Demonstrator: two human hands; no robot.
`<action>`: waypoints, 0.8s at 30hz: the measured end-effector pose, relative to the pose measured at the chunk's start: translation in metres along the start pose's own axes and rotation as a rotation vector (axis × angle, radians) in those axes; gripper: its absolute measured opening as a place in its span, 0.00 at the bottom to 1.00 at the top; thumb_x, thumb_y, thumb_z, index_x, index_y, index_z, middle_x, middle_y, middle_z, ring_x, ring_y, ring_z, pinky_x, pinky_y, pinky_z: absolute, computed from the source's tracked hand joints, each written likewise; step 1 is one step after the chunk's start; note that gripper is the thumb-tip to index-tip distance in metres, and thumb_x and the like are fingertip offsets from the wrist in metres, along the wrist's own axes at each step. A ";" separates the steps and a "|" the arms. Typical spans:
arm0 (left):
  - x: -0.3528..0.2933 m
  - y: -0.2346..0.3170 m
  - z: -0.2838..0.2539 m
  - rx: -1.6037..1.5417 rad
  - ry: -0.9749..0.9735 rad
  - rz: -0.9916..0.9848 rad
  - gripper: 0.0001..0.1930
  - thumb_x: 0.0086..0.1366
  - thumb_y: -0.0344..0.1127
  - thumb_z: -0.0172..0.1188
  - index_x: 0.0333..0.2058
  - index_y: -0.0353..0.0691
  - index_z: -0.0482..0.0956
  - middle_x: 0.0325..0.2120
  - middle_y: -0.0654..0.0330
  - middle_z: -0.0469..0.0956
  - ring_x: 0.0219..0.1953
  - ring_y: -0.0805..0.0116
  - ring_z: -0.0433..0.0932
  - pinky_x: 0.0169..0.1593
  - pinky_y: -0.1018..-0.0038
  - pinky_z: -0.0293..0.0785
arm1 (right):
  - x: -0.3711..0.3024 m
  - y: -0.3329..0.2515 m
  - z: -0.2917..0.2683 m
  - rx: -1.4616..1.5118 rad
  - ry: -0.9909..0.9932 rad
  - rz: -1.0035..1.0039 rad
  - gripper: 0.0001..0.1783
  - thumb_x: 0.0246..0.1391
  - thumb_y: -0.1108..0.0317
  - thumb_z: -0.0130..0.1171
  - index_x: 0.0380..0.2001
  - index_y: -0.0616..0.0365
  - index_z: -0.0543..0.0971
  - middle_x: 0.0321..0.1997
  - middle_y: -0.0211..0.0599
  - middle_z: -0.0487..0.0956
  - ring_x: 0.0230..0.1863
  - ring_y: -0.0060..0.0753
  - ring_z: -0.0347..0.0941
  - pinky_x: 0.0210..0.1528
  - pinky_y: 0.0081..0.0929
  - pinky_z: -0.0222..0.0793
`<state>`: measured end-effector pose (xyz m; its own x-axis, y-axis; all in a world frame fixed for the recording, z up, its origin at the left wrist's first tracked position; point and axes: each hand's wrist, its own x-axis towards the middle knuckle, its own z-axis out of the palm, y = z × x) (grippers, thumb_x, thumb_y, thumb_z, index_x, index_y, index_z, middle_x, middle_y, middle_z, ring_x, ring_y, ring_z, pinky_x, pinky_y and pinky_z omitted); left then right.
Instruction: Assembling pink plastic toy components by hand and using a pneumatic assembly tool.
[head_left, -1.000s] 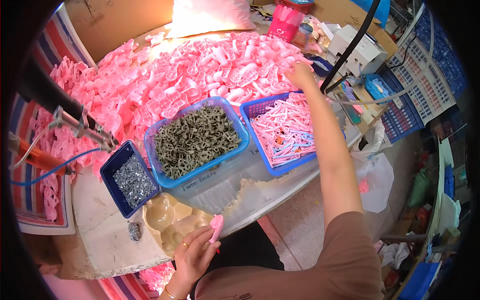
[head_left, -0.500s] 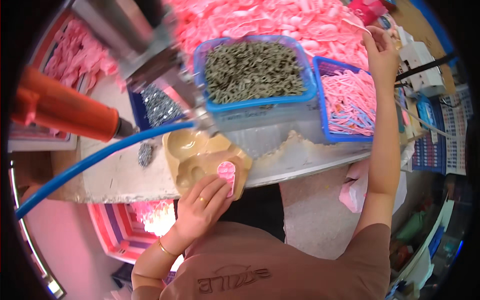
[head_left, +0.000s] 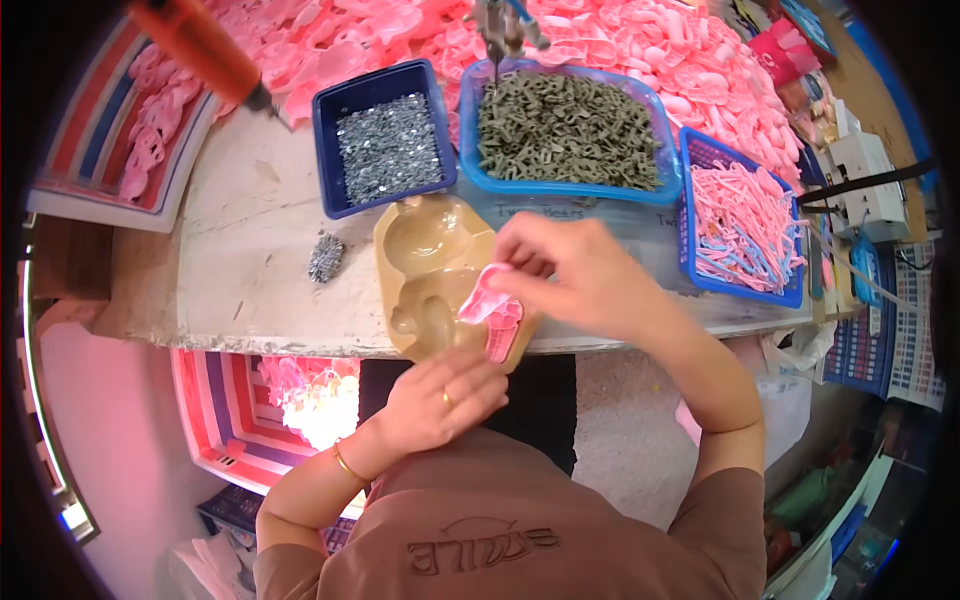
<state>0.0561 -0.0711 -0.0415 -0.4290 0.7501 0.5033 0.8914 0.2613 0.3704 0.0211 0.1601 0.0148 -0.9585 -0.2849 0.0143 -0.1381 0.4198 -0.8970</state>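
A tan moulded fixture (head_left: pixel 425 250) with rounded hollows lies at the table's front edge. In its right-hand recess sits a ribbed pink plastic part (head_left: pixel 503 335). My right hand (head_left: pixel 575 270) is closed, pinching a smooth, curved pink plastic piece (head_left: pixel 484 294) between thumb and fingers over that part. Whether the two pieces touch, I cannot tell. Flat across the fixture's near edge rests my left hand (head_left: pixel 447 397), its fingers stretched out beside the lower end of the ribbed part. Its fingertips are partly hidden.
Behind the fixture stand a dark blue tray of small metal pieces (head_left: pixel 326 140), a blue-rimmed tub of grey-green parts (head_left: pixel 560 190) and a blue basket of pink strips (head_left: pixel 690 235). Pink mouldings (head_left: pixel 640 50) heap up beyond. An orange tool (head_left: pixel 205 45) and a metal driver (head_left: pixel 495 30) hang above.
My right hand has come from the far-right heap to the fixture with a pink piece. The hanging tools have swung up and away. My left fingers have shifted slightly right and lie flatter.
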 end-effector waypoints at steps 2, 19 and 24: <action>-0.013 -0.003 -0.010 -0.023 0.033 0.120 0.18 0.51 0.31 0.70 0.42 0.39 0.77 0.41 0.57 0.79 0.43 0.59 0.79 0.45 0.65 0.79 | 0.010 0.005 0.023 -0.070 -0.063 -0.099 0.10 0.57 0.65 0.61 0.37 0.60 0.77 0.32 0.40 0.82 0.31 0.33 0.81 0.34 0.27 0.75; 0.045 -0.301 -0.110 0.363 0.390 -0.364 0.18 0.63 0.39 0.58 0.49 0.37 0.76 0.48 0.50 0.76 0.50 0.50 0.74 0.58 0.60 0.67 | 0.043 -0.024 0.056 -0.394 -0.077 -0.250 0.10 0.55 0.63 0.61 0.39 0.54 0.81 0.30 0.37 0.79 0.31 0.42 0.78 0.33 0.33 0.73; 0.130 -0.313 -0.093 0.094 0.215 -0.159 0.15 0.58 0.39 0.60 0.42 0.40 0.79 0.41 0.51 0.80 0.50 0.49 0.74 0.58 0.57 0.66 | 0.059 -0.024 0.069 -0.418 -0.165 -0.307 0.08 0.53 0.66 0.61 0.37 0.53 0.81 0.31 0.35 0.80 0.32 0.41 0.78 0.34 0.32 0.74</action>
<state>-0.2921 -0.1114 -0.0193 -0.5768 0.5513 0.6028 0.8158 0.4278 0.3892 -0.0148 0.0738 0.0066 -0.8112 -0.5656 0.1486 -0.5254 0.5933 -0.6099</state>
